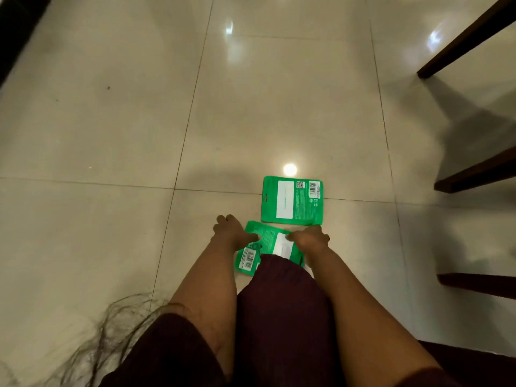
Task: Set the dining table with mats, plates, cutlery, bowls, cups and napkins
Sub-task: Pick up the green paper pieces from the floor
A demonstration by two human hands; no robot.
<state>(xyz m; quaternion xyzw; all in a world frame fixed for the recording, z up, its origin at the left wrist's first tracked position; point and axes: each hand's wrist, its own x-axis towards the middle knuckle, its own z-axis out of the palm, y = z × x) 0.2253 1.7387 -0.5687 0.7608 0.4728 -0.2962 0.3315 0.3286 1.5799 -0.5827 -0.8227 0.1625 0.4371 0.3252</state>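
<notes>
Two flat green packets lie on the pale tiled floor. The far green packet [291,200] lies flat, label side up, untouched. The near green packet [267,241] sits just below it, partly hidden by dark maroon cloth. My left hand [230,229] rests on the near packet's left edge with its thumb pressing on it. My right hand [310,238] presses down on its right side, fingers curled. Whether either hand has a real grip on the packet cannot be told. No mats, plates, cutlery, bowls or cups are in view.
Dark wooden furniture legs [463,37] [474,177] [474,284] stand at the right. A dark edge [16,29] runs along the top left. Glossy floor tiles [111,135] reflect ceiling lights. Loose hair [117,331] hangs at the lower left.
</notes>
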